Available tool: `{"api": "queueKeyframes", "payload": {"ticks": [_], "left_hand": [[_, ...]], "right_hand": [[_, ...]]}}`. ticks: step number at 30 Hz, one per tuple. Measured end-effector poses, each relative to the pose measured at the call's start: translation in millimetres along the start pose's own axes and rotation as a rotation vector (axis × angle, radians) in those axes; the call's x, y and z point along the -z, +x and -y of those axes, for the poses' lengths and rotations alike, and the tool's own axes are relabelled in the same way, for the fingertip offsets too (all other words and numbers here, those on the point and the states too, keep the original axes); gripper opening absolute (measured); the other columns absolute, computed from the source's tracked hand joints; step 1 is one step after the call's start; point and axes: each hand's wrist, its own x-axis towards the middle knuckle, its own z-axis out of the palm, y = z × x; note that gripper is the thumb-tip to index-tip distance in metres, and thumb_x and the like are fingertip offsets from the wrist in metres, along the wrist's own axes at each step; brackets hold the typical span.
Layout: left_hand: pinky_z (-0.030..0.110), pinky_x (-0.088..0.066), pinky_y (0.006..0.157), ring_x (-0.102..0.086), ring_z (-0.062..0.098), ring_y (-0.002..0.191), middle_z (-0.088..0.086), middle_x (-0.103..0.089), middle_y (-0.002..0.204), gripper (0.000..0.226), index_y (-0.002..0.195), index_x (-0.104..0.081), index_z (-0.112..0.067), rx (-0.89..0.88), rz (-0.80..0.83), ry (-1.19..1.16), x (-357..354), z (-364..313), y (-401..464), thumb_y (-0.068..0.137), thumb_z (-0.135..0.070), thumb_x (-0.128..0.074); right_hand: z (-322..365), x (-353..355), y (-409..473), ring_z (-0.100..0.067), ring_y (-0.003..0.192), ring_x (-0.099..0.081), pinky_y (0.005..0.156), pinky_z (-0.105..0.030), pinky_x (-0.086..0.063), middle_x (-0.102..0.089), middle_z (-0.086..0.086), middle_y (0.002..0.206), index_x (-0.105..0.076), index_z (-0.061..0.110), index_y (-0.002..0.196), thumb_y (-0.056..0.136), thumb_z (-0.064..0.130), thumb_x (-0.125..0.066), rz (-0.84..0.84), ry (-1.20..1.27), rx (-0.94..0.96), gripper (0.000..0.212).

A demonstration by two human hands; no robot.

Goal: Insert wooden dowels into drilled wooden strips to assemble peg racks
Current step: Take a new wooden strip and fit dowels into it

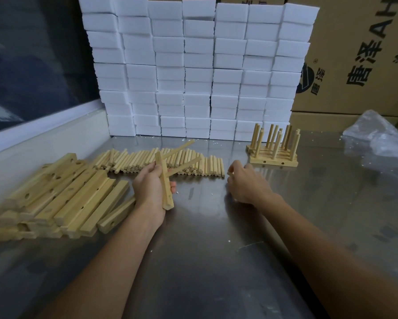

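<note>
The left hand (150,187) grips a drilled wooden strip (164,180) above the middle of the worktop (216,249), fingers and thumb curled round its mid-length. The strip stands nearly upright, its long axis running from the near end at the heel of the hand up and slightly away. Two dowels (181,155) are already seated in it and project to the right and away. The right hand (246,183) hovers low over the worktop just right of the strip, fingers loosely curled; whether anything is pinched between them cannot be told. The loose dowel pile (161,163) lies in a row toward the far edge, directly beyond the left hand and ahead-left of the right hand, the dowels' long axes pointing mostly near-to-far. The right hand is the free one and is near the pile's right end; the next dowel would probably be taken from there. Undrilled-looking and drilled spare strips (62,194) are heaped along the left edge. Finished racks (274,148) stand stacked toward the far right, in front of a wall of white foam blocks (198,65).
</note>
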Motion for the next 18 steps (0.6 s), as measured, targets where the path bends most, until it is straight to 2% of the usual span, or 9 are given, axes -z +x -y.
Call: {"api": "queueKeyframes", "payload": {"ticks": [4,8,11,16,18], "left_hand": [[0.021,-0.043,0.036,-0.055,0.014,0.038,0.014,-0.066,0.084,0.013,0.105,-0.060,-0.016,-0.001,0.007,0.002,0.8,0.4,0.7,0.100,-0.008,-0.051],[0.021,-0.044,0.036,-0.056,0.014,0.039,0.013,-0.066,0.085,0.013,0.105,-0.059,-0.017,-0.008,0.007,0.007,0.9,1.2,1.2,0.100,-0.008,-0.051],[0.021,-0.043,0.036,-0.055,0.015,0.039,0.013,-0.066,0.084,0.014,0.108,-0.059,-0.016,-0.008,0.004,0.006,0.4,0.9,1.3,0.100,-0.008,-0.051],[0.021,-0.044,0.037,-0.055,0.014,0.039,0.013,-0.065,0.086,0.015,0.111,-0.059,-0.015,-0.010,0.015,0.016,0.2,0.4,-0.3,0.101,-0.009,-0.050],[0.020,-0.044,0.037,-0.055,0.013,0.037,0.012,-0.065,0.083,0.014,0.108,-0.060,-0.016,-0.015,0.023,0.011,-0.3,-0.6,-1.8,0.101,-0.008,-0.050]], "right_hand": [[2.6,-5.7,-4.0,-0.020,0.087,-0.057,0.078,-0.036,-0.052,-0.057,-0.005,0.106,-0.048,0.017,0.118,0.103,0.039,-0.042,-0.105,0.011,0.019,0.027],[6.3,-7.4,-7.2,-0.016,0.073,-0.059,0.067,-0.034,-0.052,-0.062,0.001,0.085,-0.060,0.014,0.103,0.101,0.041,-0.049,-0.227,0.149,0.037,0.029],[10.2,-6.9,-12.8,-0.019,0.076,-0.062,0.074,-0.043,-0.055,-0.065,-0.001,0.081,-0.063,0.014,0.097,0.099,0.044,-0.052,-0.279,0.246,0.076,0.032],[19.5,0.2,-25.7,-0.021,0.068,-0.063,0.069,-0.045,-0.055,-0.068,-0.002,0.078,-0.055,0.021,0.101,0.102,0.049,-0.041,-0.345,0.455,0.130,0.032],[24.2,5.6,-28.7,-0.016,0.063,-0.062,0.068,-0.044,-0.055,-0.066,0.002,0.076,-0.056,0.024,0.105,0.103,0.046,-0.040,-0.374,0.548,0.138,0.027]]}}
